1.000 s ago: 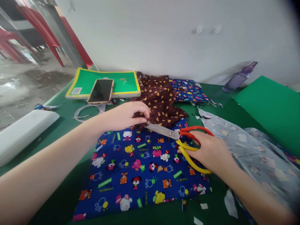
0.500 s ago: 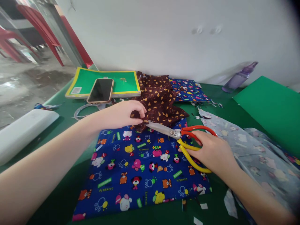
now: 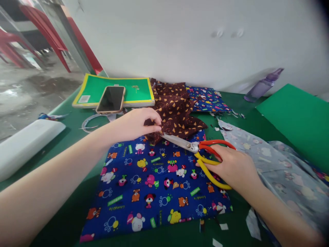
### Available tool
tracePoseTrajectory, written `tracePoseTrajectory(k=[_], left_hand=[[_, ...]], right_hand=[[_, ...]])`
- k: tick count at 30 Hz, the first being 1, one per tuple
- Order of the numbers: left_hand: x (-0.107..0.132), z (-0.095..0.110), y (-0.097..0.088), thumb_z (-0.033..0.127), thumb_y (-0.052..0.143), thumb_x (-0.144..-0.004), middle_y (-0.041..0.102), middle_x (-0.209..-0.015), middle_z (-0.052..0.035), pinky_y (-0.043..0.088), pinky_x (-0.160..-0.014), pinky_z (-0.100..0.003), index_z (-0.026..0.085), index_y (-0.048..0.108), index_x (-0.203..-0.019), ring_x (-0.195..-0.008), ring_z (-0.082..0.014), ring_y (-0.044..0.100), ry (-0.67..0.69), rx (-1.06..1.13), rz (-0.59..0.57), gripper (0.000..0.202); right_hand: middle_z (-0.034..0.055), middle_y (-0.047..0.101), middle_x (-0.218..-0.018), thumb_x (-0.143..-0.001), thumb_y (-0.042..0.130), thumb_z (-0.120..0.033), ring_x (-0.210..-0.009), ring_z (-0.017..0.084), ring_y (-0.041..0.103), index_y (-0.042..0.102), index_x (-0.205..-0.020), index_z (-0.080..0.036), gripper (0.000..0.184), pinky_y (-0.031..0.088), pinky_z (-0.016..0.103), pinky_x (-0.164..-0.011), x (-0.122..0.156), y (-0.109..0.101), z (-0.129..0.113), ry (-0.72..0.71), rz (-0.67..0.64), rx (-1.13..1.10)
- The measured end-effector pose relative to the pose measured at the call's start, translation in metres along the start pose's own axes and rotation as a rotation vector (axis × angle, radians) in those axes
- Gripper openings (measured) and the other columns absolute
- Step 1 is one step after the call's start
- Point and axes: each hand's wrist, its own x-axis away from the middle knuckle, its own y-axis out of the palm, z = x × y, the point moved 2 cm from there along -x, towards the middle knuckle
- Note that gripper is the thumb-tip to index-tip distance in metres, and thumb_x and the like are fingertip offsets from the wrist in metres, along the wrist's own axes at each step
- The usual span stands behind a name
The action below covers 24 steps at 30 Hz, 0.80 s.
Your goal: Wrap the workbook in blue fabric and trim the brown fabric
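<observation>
My left hand pinches the near edge of a brown cloth with yellow triangles, which lies bunched at the middle of the table. My right hand grips the red and yellow handles of a pair of scissors. Their steel blades point left, and the tips meet the brown cloth right beside my left fingers. Under both hands a blue cloth printed with cartoon animals is spread flat on the green table.
A green notebook with a phone on it lies at the back left. A white box sits at the left edge. Grey printed cloth, a green sheet and a purple bottle are on the right. Small scraps dot the front edge.
My left hand has shifted slightly back and re-pinched the brown cloth's edge. The scissors have moved a little toward the cloth with it.
</observation>
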Motion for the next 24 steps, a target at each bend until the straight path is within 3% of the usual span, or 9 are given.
tracePoseTrajectory(k=[5, 9, 13, 16, 24], left_hand=[[0.002, 0.002, -0.002, 0.043, 0.053, -0.083, 0.065, -0.095, -0.0012, 0.042, -0.073, -0.027, 0.020, 0.065, -0.086, -0.082, -0.0150, 0.058, -0.043, 0.005, 0.010, 0.025], [0.002, 0.003, -0.004, 0.045, 0.054, -0.082, 0.067, -0.089, 0.0010, 0.042, -0.064, -0.026, 0.023, 0.067, -0.087, -0.072, -0.0132, 0.058, -0.115, 0.027, -0.002, 0.026], [0.002, 0.004, -0.004, 0.045, 0.055, -0.082, 0.069, -0.086, 0.0006, 0.042, -0.063, -0.025, 0.022, 0.068, -0.087, -0.070, -0.0130, 0.059, -0.140, 0.014, 0.003, 0.026], [0.002, 0.005, -0.004, 0.044, 0.054, -0.082, 0.069, -0.084, 0.0004, 0.042, -0.063, -0.025, 0.023, 0.069, -0.087, -0.069, -0.0130, 0.059, -0.134, 0.004, 0.008, 0.027], [0.003, 0.011, -0.003, 0.042, 0.056, -0.081, 0.070, -0.080, 0.0014, 0.043, -0.061, -0.026, 0.024, 0.069, -0.083, -0.066, -0.0130, 0.061, -0.136, 0.044, -0.012, 0.023]], right_hand=[[0.0027, 0.070, -0.075, -0.071, 0.066, -0.052, -0.068, 0.026, 0.067, 0.065, -0.086, -0.020, 0.035, 0.044, 0.034, -0.055, -0.002, 0.000, 0.000, 0.007, -0.030, -0.028], [0.0042, 0.069, -0.075, -0.074, 0.058, -0.062, -0.068, 0.027, 0.066, 0.062, -0.088, -0.020, 0.044, 0.045, 0.035, -0.053, -0.002, -0.001, 0.001, 0.056, -0.121, -0.045], [0.0102, 0.068, -0.095, -0.074, 0.055, -0.066, -0.085, 0.030, 0.066, 0.059, -0.102, -0.016, 0.057, 0.051, 0.039, -0.066, -0.002, -0.004, -0.002, 0.012, -0.149, -0.078], [0.0143, 0.066, -0.100, -0.073, 0.055, -0.067, -0.090, 0.031, 0.064, 0.057, -0.105, -0.013, 0.063, 0.051, 0.042, -0.073, -0.001, -0.005, -0.004, -0.037, -0.156, -0.092], [0.0141, 0.066, -0.101, -0.074, 0.058, -0.059, -0.096, 0.032, 0.063, 0.055, -0.109, -0.013, 0.057, 0.052, 0.043, -0.078, -0.001, -0.005, -0.009, -0.034, -0.148, -0.156]])
